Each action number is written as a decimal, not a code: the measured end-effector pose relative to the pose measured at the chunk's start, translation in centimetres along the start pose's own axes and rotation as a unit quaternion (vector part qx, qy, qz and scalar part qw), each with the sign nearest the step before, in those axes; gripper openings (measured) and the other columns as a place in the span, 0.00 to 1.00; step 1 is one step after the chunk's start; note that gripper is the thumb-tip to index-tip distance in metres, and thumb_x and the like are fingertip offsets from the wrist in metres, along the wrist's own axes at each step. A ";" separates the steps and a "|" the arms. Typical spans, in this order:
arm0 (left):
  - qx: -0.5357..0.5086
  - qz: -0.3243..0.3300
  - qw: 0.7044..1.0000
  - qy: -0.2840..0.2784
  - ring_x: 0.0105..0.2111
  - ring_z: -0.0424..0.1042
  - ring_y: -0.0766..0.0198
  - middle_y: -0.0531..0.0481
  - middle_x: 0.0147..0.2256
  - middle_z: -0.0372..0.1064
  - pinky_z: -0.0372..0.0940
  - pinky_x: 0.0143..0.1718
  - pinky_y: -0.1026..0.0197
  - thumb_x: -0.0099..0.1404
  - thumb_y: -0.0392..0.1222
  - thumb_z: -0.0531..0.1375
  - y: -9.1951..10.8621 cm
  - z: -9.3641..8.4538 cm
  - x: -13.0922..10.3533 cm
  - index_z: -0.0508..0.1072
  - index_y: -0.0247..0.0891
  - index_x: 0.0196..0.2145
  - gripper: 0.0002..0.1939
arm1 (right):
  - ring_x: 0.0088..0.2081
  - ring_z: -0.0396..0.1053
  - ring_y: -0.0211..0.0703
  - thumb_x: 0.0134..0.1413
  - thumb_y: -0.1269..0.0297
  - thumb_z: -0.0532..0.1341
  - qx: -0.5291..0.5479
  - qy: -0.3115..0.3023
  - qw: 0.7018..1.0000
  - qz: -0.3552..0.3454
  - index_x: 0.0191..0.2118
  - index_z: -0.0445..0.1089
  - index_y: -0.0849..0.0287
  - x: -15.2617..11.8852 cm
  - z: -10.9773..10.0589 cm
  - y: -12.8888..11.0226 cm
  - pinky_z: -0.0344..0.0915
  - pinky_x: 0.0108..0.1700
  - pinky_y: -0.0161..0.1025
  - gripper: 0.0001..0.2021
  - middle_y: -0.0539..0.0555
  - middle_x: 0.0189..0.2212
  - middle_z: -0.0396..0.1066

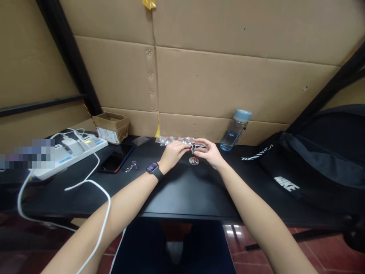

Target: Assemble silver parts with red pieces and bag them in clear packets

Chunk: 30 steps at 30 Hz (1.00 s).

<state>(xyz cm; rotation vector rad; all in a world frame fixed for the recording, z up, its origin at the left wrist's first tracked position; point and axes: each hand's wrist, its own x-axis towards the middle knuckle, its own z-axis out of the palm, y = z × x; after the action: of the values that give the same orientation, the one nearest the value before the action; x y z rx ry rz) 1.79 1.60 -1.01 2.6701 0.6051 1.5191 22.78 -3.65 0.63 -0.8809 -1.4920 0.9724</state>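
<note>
Over the back of the black table, my left hand and my right hand meet at a small keychain. It has a metal ring, a bit of red and a round silvery disc that hangs below the fingers. My right thumb and fingers pinch it near the ring. The fingertips of my left hand close on its left side, where a red bit shows. Just behind the hands lie small clear plastic packets with shiny and red items inside. A dark smartwatch is on my left wrist.
To the left are a power strip with white cables, a phone, a small metal trinket and a cardboard box. A water bottle and a black backpack stand right. Cardboard walls the back.
</note>
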 end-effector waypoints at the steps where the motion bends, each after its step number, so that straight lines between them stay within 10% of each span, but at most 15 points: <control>1: -0.010 -0.013 1.000 0.002 0.41 0.76 0.59 0.48 0.40 0.79 0.68 0.47 0.55 0.70 0.41 0.61 0.1 -0.1 0.1 0.78 0.40 0.42 0.07 | 0.45 0.77 0.47 0.41 0.64 0.75 0.006 -0.005 1.000 0.003 0.53 0.71 0.54 -0.2 0.0 0.0 0.72 0.55 0.49 0.29 0.57 0.53 0.74; 30: -0.072 -0.092 0.993 -0.020 0.45 0.71 0.58 0.48 0.42 0.74 0.63 0.48 0.56 0.72 0.39 0.57 2.5 0.1 0.2 0.72 0.40 0.41 0.03 | 0.46 0.76 0.47 0.39 0.67 0.76 0.040 -0.006 0.999 0.003 0.51 0.72 0.54 -0.7 1.1 -0.5 0.71 0.56 0.51 0.29 0.58 0.53 0.73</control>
<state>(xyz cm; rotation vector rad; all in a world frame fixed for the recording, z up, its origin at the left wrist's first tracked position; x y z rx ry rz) 2.81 -0.62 -0.43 2.4561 0.6890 1.4003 21.82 -4.63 0.76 -0.8227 -1.4516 1.0369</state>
